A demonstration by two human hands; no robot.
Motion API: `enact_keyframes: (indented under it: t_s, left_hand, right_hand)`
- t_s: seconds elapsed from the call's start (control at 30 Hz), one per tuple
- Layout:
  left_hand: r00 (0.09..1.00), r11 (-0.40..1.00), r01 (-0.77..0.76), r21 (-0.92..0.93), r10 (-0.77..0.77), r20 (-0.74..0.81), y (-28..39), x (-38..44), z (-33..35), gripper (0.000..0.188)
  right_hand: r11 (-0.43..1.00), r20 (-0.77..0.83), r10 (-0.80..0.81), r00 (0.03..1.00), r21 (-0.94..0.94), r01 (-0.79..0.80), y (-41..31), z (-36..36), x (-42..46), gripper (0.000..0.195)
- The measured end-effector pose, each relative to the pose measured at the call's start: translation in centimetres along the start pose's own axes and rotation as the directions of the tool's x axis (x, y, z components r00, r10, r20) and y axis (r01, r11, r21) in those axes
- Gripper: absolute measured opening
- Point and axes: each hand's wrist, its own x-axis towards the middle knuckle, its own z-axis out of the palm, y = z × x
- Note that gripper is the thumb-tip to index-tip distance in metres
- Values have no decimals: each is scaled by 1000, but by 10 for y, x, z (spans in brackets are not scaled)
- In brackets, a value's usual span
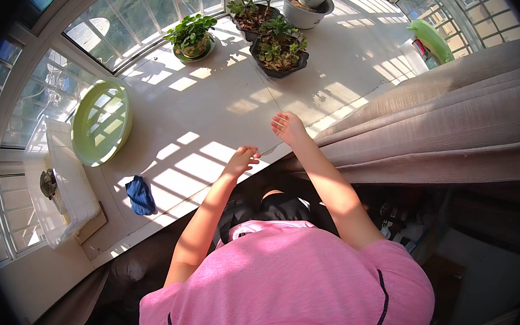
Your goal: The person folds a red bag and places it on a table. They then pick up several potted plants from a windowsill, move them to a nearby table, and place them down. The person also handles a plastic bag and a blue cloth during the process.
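Note:
My left hand hovers near the front edge of a pale windowsill, fingers apart and nothing in it. To its right and a little farther in, my right hand is held with spread fingers, also bare. A crumpled dark blue cloth lies on the sill, left of my left hand. Beyond my right hand, toward the windows, stands a black pot of succulents. A light green plastic basin leans on its side at the left.
At the left stands a translucent plastic bin with a dark object inside. Another plant in a saucer, a white pot and a green inflatable-looking object stand near the windows. A beige curtain hangs over the right side.

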Motion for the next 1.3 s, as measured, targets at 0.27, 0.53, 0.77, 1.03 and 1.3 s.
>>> enact_keyframes:
  t_s: [0.27,0.53,0.77,1.03,1.3]
  left_hand:
    - [993,981,-57,-183,37,-111,34,111,-15,47]
    - [949,867,-173,-468,20,-314,101,245,-7,62]
    - [955,840,-175,-514,19,-295,144,291,-3,58]
    - [946,823,-184,-537,1,-323,156,285,5,54]
    - [927,762,-252,-596,14,-375,106,240,-29,52]
  right_hand:
    - [960,-336,-104,936,211,182,-121,2,129,38]
    - [934,-226,-336,914,-204,293,-221,18,231,51]
    - [764,145,-88,985,-625,161,-266,22,266,58]
    - [871,219,-64,974,-464,162,-252,34,254,28]
    - [682,149,-120,982,-706,191,-190,53,219,42]
